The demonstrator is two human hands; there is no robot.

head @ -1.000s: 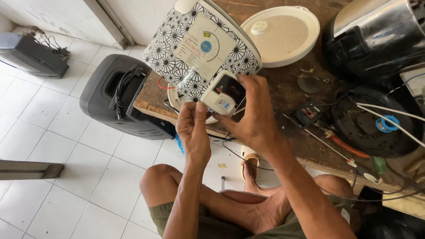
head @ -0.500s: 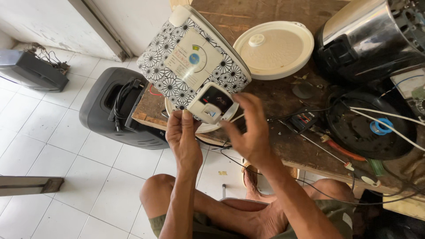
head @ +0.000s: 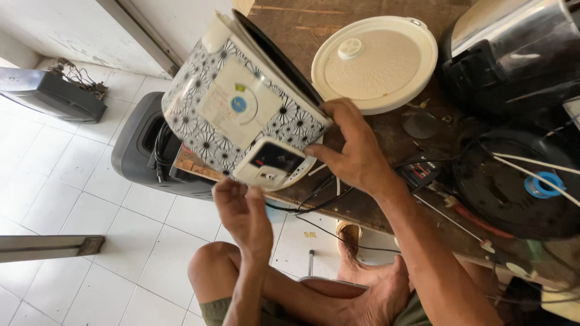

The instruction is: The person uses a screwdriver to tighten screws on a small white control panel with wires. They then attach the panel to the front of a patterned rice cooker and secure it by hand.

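I have the rice cooker point(head: 238, 115) tipped on its side at the near edge of the wooden workbench point(head: 386, 130), its flower-patterned body leaning out over the tiled floor and its open rim facing the bench. The control panel point(head: 273, 164), a pale housing with a dark window, hangs partly away from the cooker's lower front, so I judge the step in hand to be working that panel loose from the body. My left hand point(head: 243, 216) sits just under the panel, fingers half curled and touching its lower edge rather than clamped on it. My right hand point(head: 356, 151) grasps the cooker's rim on the bench side, thumb reaching to the panel's corner, wrist bent down, forearm running back toward my lap. Next, I think, comes a firm pinch on the panel and a gentle pull, as any leads behind it are hidden. Beyond the cooker lies a cream lid point(head: 376, 61); below it stands a dark speaker box point(head: 145, 151).
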